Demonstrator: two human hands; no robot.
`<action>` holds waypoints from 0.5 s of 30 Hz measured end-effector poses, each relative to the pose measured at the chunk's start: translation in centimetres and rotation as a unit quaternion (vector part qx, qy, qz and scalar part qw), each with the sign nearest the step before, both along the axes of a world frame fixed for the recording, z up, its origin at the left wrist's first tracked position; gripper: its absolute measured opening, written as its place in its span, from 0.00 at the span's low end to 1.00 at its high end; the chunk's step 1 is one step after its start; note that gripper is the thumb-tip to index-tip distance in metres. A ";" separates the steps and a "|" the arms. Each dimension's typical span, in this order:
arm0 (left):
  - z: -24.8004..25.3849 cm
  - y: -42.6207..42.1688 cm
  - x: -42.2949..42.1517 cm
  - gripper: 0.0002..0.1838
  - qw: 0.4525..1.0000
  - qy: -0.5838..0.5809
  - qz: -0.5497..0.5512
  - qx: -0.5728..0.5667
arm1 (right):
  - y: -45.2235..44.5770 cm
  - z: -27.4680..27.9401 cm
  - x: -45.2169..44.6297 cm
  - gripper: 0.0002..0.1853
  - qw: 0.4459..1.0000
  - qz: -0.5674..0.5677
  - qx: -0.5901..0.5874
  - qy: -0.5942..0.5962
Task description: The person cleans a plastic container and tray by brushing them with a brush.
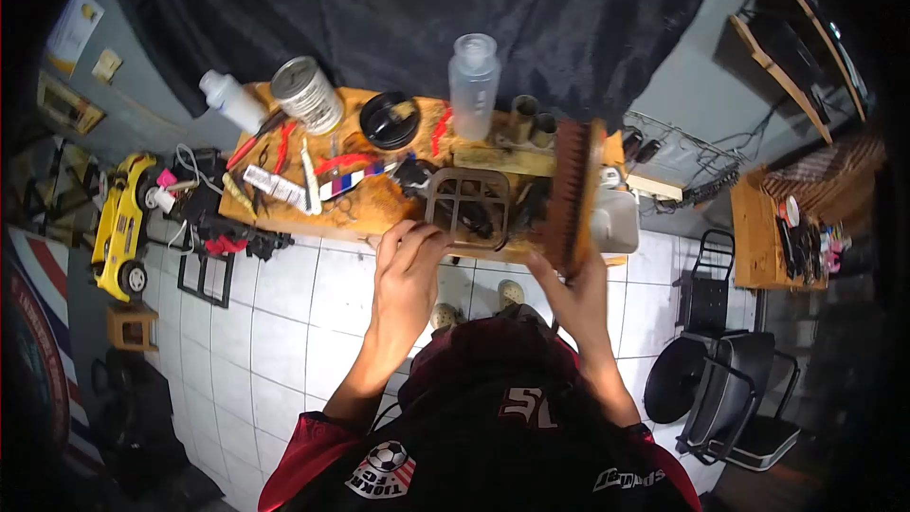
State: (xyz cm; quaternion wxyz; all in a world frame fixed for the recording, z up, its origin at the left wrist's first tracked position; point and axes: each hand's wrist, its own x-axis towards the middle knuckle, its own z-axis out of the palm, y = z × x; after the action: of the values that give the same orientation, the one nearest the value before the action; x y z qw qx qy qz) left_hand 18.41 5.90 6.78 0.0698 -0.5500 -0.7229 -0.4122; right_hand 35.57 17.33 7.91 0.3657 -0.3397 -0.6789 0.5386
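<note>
My left hand (408,265) has its fingers closed on the near left corner of a dark, rounded-square grille (468,173) with crossing bars, held above the front edge of the wooden workbench (365,220). In my right hand (580,294) is a large brush (572,194), gripped at its lower end and standing on edge. Its brown bristles face left, toward the grille, and its wooden back faces right. Brush and grille are apart. Behind the grille stands a translucent plastic bottle (474,90). Small dark parts show through the grille's openings.
On the bench are a tin can (306,95), a round black container (390,120), a white bottle (232,100), pliers and several small tools. A white tub (616,223) sits at the right end. A yellow toy car (123,228) is at left; chairs (735,389) stand at right.
</note>
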 end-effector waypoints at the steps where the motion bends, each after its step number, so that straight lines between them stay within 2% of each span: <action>1: -0.1 -1.2 0.0 0.11 1.000 -0.003 0.012 0.000 | -0.1 -0.4 -1.5 0.16 0.999 0.034 0.002 -0.013; 2: -0.3 -2.3 -0.1 0.11 1.000 -0.003 0.030 -0.001 | -0.3 -0.7 -2.9 0.16 0.999 0.047 0.002 -0.016; 4: -0.3 -4.3 -0.2 0.11 0.998 0.016 0.061 -0.019 | -1.1 -1.3 -5.0 0.13 0.968 0.127 -0.215 0.014; 8: -1.3 -8.1 -0.9 0.10 0.993 -0.027 0.112 -0.015 | -3.5 -3.6 -7.7 0.12 0.945 0.188 -0.267 0.028; 11: -2.1 -10.7 -0.8 0.25 0.976 -0.107 0.185 0.048 | -5.1 -3.8 -9.4 0.14 0.931 0.232 -0.281 -0.018; 12: -3.6 -11.7 -0.7 0.39 0.966 -0.133 0.204 0.088 | -5.8 -3.7 -9.9 0.13 0.926 0.237 -0.294 -0.020; 13: -6.0 -12.1 -0.3 0.43 0.933 -0.217 0.214 0.193 | -6.5 -3.7 -10.4 0.13 0.920 0.240 -0.309 -0.023; 14: -9.0 -12.9 -0.5 0.42 0.908 -0.299 0.200 0.215 | -7.1 -3.8 -10.8 0.13 0.918 0.240 -0.314 -0.024; 15: -9.8 -13.6 -0.8 0.40 0.875 -0.380 0.184 0.235 | -7.7 -4.0 -11.1 0.14 0.914 0.247 -0.322 -0.018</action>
State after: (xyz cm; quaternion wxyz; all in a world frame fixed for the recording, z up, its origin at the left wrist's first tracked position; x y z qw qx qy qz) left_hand 17.58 -7.67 -3.05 -0.0089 -0.1756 -0.6636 -0.7271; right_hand 24.49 9.59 3.95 0.0797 -0.2696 -0.5374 0.7951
